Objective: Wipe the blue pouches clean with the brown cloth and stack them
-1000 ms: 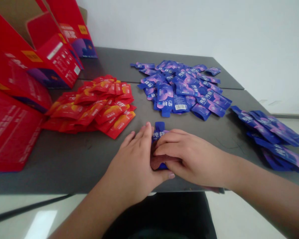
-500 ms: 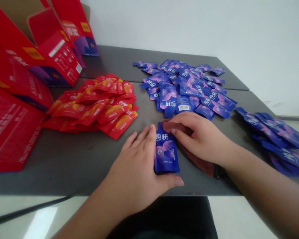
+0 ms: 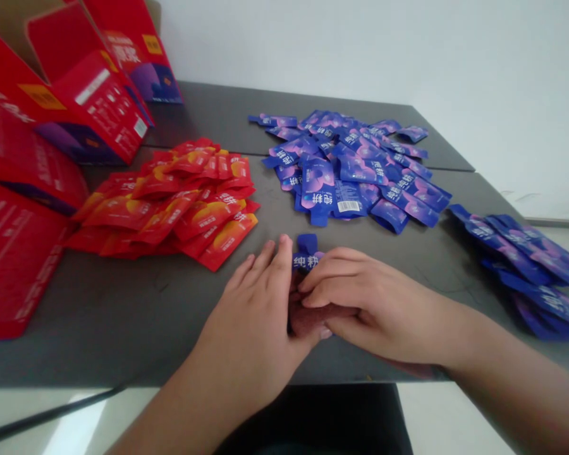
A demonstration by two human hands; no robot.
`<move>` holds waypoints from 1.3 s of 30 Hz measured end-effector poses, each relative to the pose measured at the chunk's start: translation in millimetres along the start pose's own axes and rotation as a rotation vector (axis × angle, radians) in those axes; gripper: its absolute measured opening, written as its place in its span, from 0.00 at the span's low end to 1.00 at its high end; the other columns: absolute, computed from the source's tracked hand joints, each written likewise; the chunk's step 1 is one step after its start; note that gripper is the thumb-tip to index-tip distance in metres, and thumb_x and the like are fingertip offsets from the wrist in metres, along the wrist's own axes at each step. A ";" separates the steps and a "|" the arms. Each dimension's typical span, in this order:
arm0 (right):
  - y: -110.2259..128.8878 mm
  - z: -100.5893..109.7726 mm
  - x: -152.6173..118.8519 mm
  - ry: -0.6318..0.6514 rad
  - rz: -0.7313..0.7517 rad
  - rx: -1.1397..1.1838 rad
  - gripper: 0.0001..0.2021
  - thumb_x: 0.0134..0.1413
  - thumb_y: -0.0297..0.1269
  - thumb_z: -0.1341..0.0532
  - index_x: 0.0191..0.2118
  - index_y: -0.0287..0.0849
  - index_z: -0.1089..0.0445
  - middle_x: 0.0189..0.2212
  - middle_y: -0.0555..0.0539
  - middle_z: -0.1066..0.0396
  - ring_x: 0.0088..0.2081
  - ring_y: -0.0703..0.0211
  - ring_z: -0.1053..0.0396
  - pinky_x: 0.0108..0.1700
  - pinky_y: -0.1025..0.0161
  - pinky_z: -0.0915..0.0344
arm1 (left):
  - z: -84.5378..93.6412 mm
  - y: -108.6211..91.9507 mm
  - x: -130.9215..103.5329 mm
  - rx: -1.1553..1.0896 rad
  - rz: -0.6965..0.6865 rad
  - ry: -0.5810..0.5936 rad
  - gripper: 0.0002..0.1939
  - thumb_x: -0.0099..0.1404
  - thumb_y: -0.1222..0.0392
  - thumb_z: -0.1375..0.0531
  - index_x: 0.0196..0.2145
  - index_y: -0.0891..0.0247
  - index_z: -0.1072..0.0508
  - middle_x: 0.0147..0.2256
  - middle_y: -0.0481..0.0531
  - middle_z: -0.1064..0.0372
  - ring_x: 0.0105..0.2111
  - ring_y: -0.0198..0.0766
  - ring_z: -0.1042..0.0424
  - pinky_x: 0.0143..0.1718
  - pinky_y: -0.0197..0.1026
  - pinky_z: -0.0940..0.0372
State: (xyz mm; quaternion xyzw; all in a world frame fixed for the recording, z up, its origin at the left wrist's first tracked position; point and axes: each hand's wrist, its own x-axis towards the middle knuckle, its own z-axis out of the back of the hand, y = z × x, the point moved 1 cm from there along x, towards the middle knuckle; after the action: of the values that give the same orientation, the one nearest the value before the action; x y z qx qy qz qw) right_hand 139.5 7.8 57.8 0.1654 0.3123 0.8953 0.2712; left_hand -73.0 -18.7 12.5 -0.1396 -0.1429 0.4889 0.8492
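A blue pouch (image 3: 307, 261) lies flat on the grey table in front of me; its spout end and some white lettering show, and the rest is hidden. My left hand (image 3: 253, 316) rests along its left side, fingers stretched out and thumb extended at the pouch's near end. Over the pouch lies a reddish-brown cloth (image 3: 315, 318), gripped by the curled fingers of my right hand (image 3: 372, 300). The cloth covers most of the pouch, and part of it trails under my right wrist.
Red and orange sachets (image 3: 171, 205) are heaped left of centre. Blue pouches (image 3: 351, 164) form a loose pile farther back. More blue pouches (image 3: 526, 265) are stacked at the right edge. Open red boxes (image 3: 99, 107) stand at the left. The table's near edge runs below my hands.
My right hand has moved the cloth down and left across the pouch, from its spout end toward the near end. My left hand stays beside the pouch.
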 end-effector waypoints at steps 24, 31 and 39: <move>-6.3 10.4 -1.5 0.060 0.068 0.211 0.12 0.66 0.26 0.35 0.50 0.47 0.21 0.50 0.47 0.18 0.53 0.56 0.23 0.61 0.55 0.29 | 3.9 -0.1 0.9 -0.004 0.015 0.120 0.73 0.54 0.29 0.26 0.78 0.72 0.58 0.76 0.77 0.55 0.75 0.67 0.47 0.74 0.69 0.48; -25.4 10.3 7.6 -0.097 -0.059 -0.128 0.10 0.68 0.27 0.38 0.48 0.44 0.21 0.47 0.44 0.20 0.50 0.50 0.24 0.59 0.49 0.32 | 4.1 0.2 1.4 0.018 0.016 0.107 0.74 0.55 0.27 0.26 0.79 0.70 0.59 0.77 0.75 0.55 0.76 0.69 0.49 0.74 0.70 0.47; -45.8 11.4 1.5 -0.541 -0.386 -0.081 0.07 0.64 0.36 0.34 0.45 0.45 0.21 0.43 0.47 0.18 0.43 0.49 0.22 0.48 0.53 0.29 | 5.3 -33.7 -3.5 0.020 -0.168 0.036 0.25 0.72 0.46 0.34 0.60 0.62 0.24 0.67 0.65 0.31 0.68 0.62 0.33 0.71 0.66 0.38</move>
State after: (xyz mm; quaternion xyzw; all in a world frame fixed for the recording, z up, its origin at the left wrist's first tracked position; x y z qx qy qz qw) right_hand 161.1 44.1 36.8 0.3239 0.2186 0.7629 0.5151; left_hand -50.1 -37.5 29.6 -0.1276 -0.1339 0.4147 0.8910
